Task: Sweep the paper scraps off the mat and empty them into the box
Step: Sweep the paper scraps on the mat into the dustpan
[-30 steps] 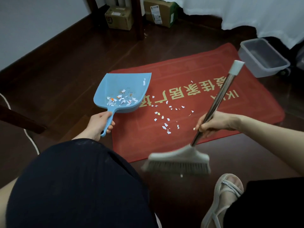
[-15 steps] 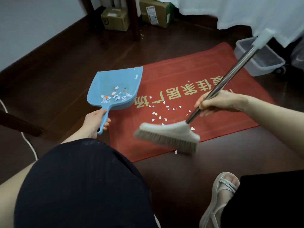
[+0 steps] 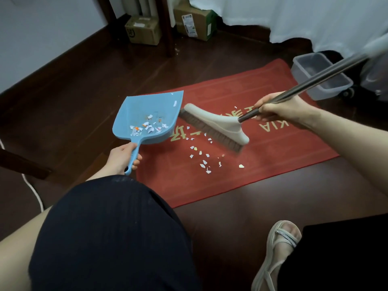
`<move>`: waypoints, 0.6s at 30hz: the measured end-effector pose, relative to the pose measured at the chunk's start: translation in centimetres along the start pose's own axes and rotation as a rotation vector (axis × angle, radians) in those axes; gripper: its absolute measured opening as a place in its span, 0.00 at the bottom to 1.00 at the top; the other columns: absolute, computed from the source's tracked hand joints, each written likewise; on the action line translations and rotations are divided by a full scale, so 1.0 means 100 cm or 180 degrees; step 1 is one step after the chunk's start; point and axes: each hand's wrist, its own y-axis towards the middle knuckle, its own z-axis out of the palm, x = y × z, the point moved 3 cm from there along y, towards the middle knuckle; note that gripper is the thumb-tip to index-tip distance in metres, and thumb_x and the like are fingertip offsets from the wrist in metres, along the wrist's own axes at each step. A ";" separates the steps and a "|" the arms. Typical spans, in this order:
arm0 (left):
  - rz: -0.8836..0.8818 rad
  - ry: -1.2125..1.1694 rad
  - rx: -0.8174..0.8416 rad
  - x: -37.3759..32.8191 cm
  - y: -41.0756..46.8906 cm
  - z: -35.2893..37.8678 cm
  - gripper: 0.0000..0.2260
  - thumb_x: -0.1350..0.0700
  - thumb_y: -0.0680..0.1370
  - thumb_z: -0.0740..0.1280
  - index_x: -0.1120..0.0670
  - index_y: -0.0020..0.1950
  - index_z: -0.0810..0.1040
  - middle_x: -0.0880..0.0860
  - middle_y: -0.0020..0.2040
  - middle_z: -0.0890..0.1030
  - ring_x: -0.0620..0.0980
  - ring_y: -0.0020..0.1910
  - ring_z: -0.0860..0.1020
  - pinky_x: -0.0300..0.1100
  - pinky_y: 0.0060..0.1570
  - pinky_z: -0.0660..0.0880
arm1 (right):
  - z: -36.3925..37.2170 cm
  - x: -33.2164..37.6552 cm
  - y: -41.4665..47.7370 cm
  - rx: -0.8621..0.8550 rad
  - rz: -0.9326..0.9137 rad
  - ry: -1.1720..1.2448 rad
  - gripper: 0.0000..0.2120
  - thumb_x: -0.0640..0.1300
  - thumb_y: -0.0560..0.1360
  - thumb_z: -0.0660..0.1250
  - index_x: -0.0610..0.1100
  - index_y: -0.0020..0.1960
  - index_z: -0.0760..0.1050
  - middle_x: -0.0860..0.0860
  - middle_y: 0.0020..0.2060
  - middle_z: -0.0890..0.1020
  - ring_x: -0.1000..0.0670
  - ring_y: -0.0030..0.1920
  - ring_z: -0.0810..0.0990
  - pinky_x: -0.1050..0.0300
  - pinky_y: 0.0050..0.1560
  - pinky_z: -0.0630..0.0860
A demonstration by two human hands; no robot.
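On the red mat (image 3: pixel 247 177), scraps (image 3: pixel 201 156) lie behind the broom (image 3: pixel 216 127). Left hand (image 3: pixel 122 156) grips dustpan (image 3: pixel 147 116), right hand (image 3: pixel 279 108) clamps the handle. Risk: a hard stroke scatters scraps; tilted pan spills before the box (image 3: pixel 321 80).

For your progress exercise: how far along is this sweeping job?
Done: some scraps lie in the dustpan, held by the left hand. In hand: the right hand holds the broom over the mat. Left: scraps on the mat; emptying into the box.
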 end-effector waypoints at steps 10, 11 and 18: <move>-0.0099 0.0193 0.0133 0.017 0.004 -0.001 0.09 0.56 0.79 0.61 0.59 0.43 0.76 0.57 0.32 0.76 0.47 0.20 0.69 0.34 0.19 0.65 | 0.053 -0.029 -0.003 0.0271 0.0514 0.0313 0.07 0.30 0.75 0.65 0.39 0.44 0.79 0.42 0.36 0.85 0.52 0.31 0.85 0.60 0.37 0.82; -0.0135 0.0191 0.0144 0.019 0.005 -0.001 0.09 0.56 0.79 0.61 0.59 0.43 0.76 0.57 0.32 0.76 0.47 0.20 0.69 0.34 0.19 0.65 | 0.063 -0.033 -0.003 0.0347 0.0593 0.0307 0.06 0.31 0.75 0.66 0.38 0.44 0.80 0.42 0.34 0.85 0.51 0.31 0.85 0.59 0.37 0.83; -0.0165 0.0247 0.0056 0.025 0.012 -0.007 0.11 0.56 0.80 0.61 0.61 0.43 0.76 0.56 0.30 0.75 0.45 0.17 0.68 0.32 0.17 0.64 | 0.083 -0.036 0.017 -0.0508 0.0558 0.0171 0.01 0.32 0.74 0.68 0.35 0.43 0.78 0.38 0.34 0.83 0.52 0.24 0.82 0.59 0.28 0.80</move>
